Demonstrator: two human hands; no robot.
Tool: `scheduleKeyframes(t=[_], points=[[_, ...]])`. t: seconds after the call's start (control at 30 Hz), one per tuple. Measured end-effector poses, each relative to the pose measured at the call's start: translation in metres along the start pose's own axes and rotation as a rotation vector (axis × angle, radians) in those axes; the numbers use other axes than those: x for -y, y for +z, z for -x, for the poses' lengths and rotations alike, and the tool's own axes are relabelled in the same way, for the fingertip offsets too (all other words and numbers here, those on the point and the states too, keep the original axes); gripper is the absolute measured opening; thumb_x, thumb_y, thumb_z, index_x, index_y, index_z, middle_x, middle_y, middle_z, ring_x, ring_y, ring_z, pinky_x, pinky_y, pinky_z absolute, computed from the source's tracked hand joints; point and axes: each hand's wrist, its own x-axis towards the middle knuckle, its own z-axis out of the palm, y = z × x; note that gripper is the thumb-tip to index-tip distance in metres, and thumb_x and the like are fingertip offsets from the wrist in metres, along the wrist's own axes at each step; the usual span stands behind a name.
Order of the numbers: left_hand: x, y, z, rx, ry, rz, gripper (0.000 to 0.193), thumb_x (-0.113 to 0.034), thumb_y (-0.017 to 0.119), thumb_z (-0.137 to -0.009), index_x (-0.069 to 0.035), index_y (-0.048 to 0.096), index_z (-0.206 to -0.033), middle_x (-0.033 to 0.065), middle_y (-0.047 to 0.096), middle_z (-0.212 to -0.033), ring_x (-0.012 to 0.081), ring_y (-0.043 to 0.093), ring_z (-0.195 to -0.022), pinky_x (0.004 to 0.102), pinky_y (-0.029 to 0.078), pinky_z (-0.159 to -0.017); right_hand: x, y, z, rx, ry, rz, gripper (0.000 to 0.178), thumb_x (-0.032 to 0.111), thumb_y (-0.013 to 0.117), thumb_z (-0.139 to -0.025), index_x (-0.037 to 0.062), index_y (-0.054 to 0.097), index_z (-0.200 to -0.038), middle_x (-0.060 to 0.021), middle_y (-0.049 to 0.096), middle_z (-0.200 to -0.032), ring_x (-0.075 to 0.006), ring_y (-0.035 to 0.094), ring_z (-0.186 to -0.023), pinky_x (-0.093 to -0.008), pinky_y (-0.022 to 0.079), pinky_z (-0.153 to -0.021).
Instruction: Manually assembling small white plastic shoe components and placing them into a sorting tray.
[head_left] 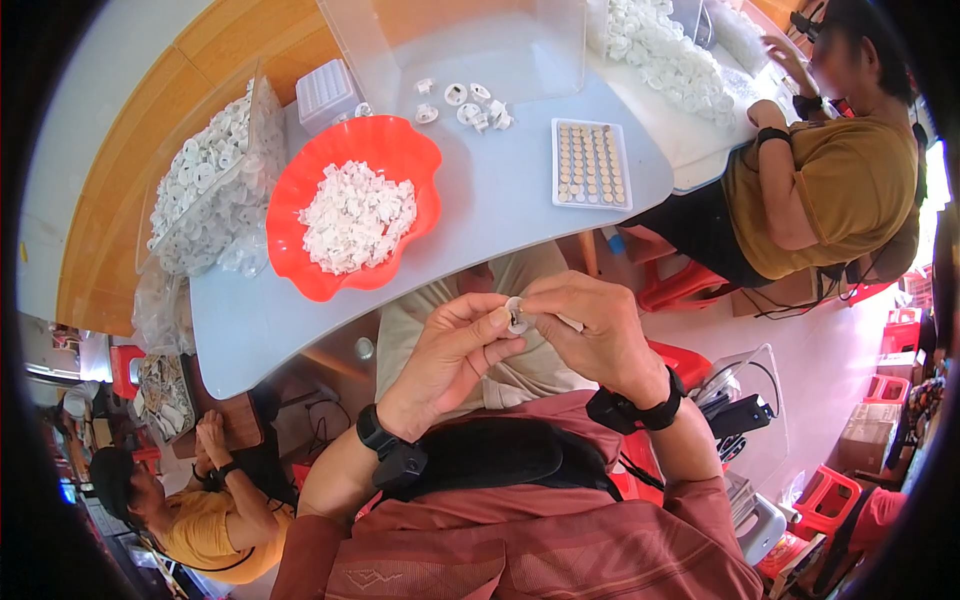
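Note:
Over my lap, just off the table's near edge, my left hand (450, 350) pinches a small round white plastic part (516, 318) between thumb and fingertips. A dark spot shows in the middle of that part. My right hand (600, 330) meets it from the other side, its fingertips closed on the part's edge. Below the right fingers pokes out a small white piece (571, 323), mostly hidden by the hand. Beyond my left hand, a red scalloped bowl (284, 245) holds a heap of small white plastic pieces (360, 215).
On the blue-grey table (490, 180) stand a tray (590, 205) with rows of round discs, several loose white parts (470, 113), and a clear bin (265, 130) of white rings. Co-workers sit at right (830, 200) and lower left (215, 530). Red stools (830, 505) stand behind.

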Motion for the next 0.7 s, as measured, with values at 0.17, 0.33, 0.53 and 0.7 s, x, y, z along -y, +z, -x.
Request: scheduleKeyframes(t=[0.17, 0.33, 0.53, 0.7], points=[[0.001, 0.001, 0.001, -0.019, -0.011, -0.022, 0.019, -0.008, 0.064, -0.095, -0.002, 0.065, -0.112, 0.0069, 0.069, -0.101, 0.0136, 0.068, -0.091, 0.0311, 0.06, -0.086, 0.001, 0.0, 0.001, -0.013, 0.085, -0.043, 0.013, -0.002, 0.069, -0.079, 0.0013, 0.069, -0.092, -0.0137, 0.069, -0.086, -0.0309, 0.067, -0.081, -0.0353, 0.054, -0.071], [0.004, -0.001, 0.001, -0.024, -0.023, -0.064, 0.019, -0.009, 0.065, -0.094, -0.002, 0.066, -0.111, 0.0064, 0.069, -0.1, 0.0131, 0.068, -0.089, 0.0311, 0.06, -0.084, 0.001, -0.004, 0.001, 0.065, 0.28, -0.178, 0.011, -0.004, 0.07, -0.079, -0.0009, 0.068, -0.089, -0.0104, 0.07, -0.088, -0.0196, 0.068, -0.08, -0.0294, 0.055, -0.072], [0.004, 0.001, 0.002, -0.045, -0.036, -0.101, 0.018, -0.009, 0.066, -0.093, -0.002, 0.067, -0.11, 0.0058, 0.068, -0.098, 0.013, 0.067, -0.087, 0.0312, 0.061, -0.083, 0.004, -0.01, -0.005, 0.128, 0.342, -0.213, 0.01, -0.002, 0.072, -0.078, -0.0007, 0.068, -0.087, -0.0102, 0.07, -0.08, -0.0186, 0.069, -0.073, -0.0288, 0.053, -0.067], [0.006, -0.001, 0.001, -0.045, -0.029, -0.112, 0.018, -0.009, 0.067, -0.093, -0.002, 0.067, -0.11, 0.0057, 0.068, -0.097, 0.013, 0.067, -0.086, 0.0315, 0.061, -0.083, 0.001, -0.003, 0.001, 0.068, 0.296, -0.225, 0.006, 0.0, 0.069, -0.079, 0.0008, 0.069, -0.085, -0.0117, 0.069, -0.079, -0.0237, 0.068, -0.071, -0.0316, 0.052, -0.064]])
